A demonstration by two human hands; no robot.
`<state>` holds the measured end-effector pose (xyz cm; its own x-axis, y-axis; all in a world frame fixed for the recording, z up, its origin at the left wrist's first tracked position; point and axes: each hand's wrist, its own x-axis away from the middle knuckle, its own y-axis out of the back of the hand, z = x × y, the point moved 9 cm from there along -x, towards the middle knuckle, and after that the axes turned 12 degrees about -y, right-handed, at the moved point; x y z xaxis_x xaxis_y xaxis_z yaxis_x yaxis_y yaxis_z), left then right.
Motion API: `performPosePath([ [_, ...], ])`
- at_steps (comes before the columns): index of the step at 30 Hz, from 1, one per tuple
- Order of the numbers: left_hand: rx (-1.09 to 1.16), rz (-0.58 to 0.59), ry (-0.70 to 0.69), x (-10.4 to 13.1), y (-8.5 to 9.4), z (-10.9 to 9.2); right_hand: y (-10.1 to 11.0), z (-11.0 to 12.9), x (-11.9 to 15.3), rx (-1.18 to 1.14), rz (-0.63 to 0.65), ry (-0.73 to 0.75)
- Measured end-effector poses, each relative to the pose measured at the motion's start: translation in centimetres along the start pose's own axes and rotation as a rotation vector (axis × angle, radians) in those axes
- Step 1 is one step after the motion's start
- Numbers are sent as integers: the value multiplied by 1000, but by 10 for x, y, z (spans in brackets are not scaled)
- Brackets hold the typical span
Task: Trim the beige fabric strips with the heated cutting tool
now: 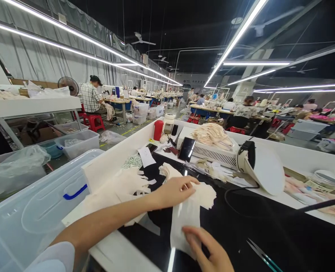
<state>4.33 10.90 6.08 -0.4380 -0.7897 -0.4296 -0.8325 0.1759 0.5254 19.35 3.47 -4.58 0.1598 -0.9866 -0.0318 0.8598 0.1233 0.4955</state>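
Note:
My left hand (pixel 174 192) reaches across from the left, its thumb and fingers drawn together at a fanned stack of cream fabric pieces (pixel 206 194). A sheer white strip (pixel 184 219) runs from beneath that stack toward me over the black tabletop. Its near right edge is pinched by my right hand (pixel 209 249); part of the grip is hidden. Beyond my left wrist lies another curved bundle of cream pieces (pixel 169 170). A larger spread of cream pieces (pixel 119 185) lies left of my forearm.
Tweezers or thin snips with teal handles (pixel 265 257) lie at right front. Behind are a phone (pixel 187 149), a white vented box (pixel 215 155) with cream pieces on top, a white lamp-like shade (pixel 265 170) and a red cup (pixel 158 130). A lidded clear bin (pixel 42 211) stands left.

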Motion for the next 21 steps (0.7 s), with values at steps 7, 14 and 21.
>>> performPosePath([
  [7,-160,-111,14,-38,50,37,84,20,-87,140,-342,-20],
  [14,-261,-32,134,-26,31,80,84,5,-134,313,-413,70],
  [21,-333,28,218,2,61,80,41,1,-101,393,-470,281],
])
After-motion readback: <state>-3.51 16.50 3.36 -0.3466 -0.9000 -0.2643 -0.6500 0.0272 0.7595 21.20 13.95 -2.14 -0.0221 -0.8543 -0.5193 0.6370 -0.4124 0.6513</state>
